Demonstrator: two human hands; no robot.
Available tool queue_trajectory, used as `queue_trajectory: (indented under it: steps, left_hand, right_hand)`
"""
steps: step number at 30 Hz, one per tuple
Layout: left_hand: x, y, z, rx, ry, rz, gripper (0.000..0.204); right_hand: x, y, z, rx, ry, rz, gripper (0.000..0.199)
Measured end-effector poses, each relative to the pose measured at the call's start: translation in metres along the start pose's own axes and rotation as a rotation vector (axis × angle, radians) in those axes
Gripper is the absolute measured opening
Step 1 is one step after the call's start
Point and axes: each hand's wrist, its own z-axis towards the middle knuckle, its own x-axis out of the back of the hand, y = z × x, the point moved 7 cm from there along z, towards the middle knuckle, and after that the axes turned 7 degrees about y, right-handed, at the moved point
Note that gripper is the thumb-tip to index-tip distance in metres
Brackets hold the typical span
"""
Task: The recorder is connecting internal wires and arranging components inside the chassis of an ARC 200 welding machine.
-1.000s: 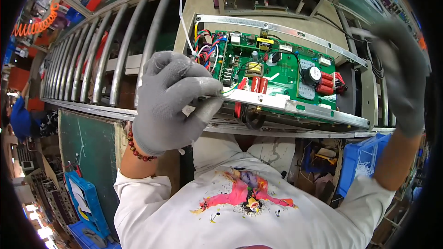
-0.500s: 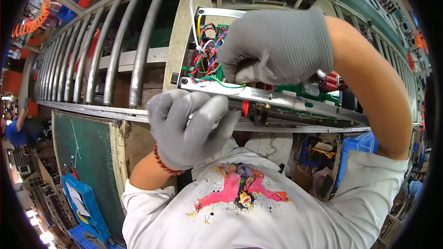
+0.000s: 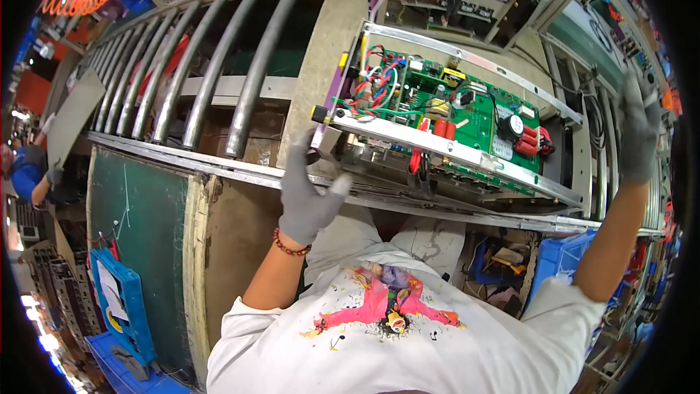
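The left hand (image 3: 306, 193), in a grey glove, is spread open just below the near left corner of the chassis (image 3: 445, 147), fingers apart and gripping nothing; the fingertips sit close to that corner, though I cannot tell whether they touch it. The right hand (image 3: 636, 135), also gloved, is raised at the far right of the frame, fingers loosely open, well apart from the chassis and empty.

The chassis lies in the upper middle of the frame, an open metal tray tilted down to the right, resting on the conveyor (image 3: 219, 73). Inside it sits a green board (image 3: 467, 113) with red capacitors and a bundle of coloured wires (image 3: 375, 84) at its left end. The rollers fill the upper left. A blue crate (image 3: 565, 270) stands at lower right, under the rail. At the left edge another person's sleeve (image 3: 29, 168) shows.
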Motion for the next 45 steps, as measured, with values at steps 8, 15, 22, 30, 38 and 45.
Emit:
queue_trajectory:
  steps: [8, 15, 22, 30, 38, 45]
  left_hand:
    - [-0.014, -0.048, 0.004, 0.021, 0.223, 0.08, 0.044]
    - [-0.039, -0.055, 0.02, 0.294, 0.042, -0.08, 0.062]
    - [-0.024, -0.069, 0.029, 0.145, 0.188, -0.096, 0.047]
    - [0.067, 0.017, 0.07, 0.023, 0.209, 0.062, 0.041]
    - [0.152, 0.008, 0.073, 0.175, 0.329, 0.172, 0.036]
    - [0.241, -0.026, 0.1, 0.109, 0.44, 0.221, 0.03]
  right_hand:
    - [-0.153, -0.01, -0.166, -0.6, 0.049, 0.51, 0.032]
    - [-0.166, -0.095, -0.197, -0.718, 0.127, 0.962, 0.032]
    - [-0.15, -0.126, -0.18, -0.864, 0.15, 1.183, 0.031]
    - [-0.165, -0.147, -0.172, -1.015, 0.073, 1.462, 0.031]
    - [-0.207, -0.171, -0.107, -1.158, -0.011, 1.701, 0.031]
    - [-0.234, -0.255, 0.028, -1.273, -0.09, 1.831, 0.031]
